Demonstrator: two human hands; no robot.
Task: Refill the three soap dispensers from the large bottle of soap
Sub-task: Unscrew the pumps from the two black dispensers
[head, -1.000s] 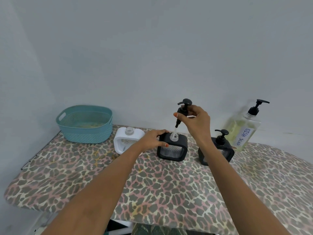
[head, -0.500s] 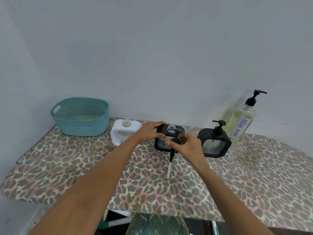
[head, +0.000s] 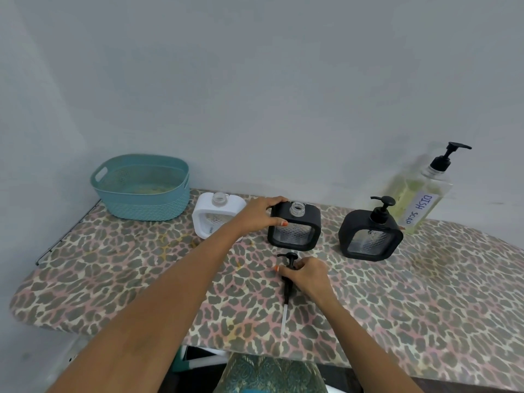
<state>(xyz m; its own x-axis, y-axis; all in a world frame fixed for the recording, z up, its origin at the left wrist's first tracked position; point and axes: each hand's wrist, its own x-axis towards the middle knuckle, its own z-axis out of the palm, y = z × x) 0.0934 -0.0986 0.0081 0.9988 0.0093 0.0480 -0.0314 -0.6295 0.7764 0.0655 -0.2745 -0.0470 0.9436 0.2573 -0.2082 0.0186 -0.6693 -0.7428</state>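
Three square dispensers stand in a row on the leopard-print board (head: 113, 279). The white dispenser (head: 211, 219) at the left has an open neck. The middle black dispenser (head: 295, 228) is also open, and my left hand (head: 262, 215) grips its left top corner. A black pump (head: 287, 285) with its white tube lies flat on the board in front of it, with my right hand (head: 307, 275) closed around its collar. The right black dispenser (head: 370, 236) still carries its pump. The large clear bottle (head: 416, 197) labelled DISH SOAP holds yellowish soap at the back right.
A teal plastic basket (head: 141, 188) sits at the back left of the board, against the grey wall. The board's near edge runs just below the pump's tube. A patterned cloth (head: 269, 373) shows under the edge.
My right hand lifted the pump out of the middle black dispenser, carried it down toward me and laid it flat on the board. My left hand stayed on that dispenser.
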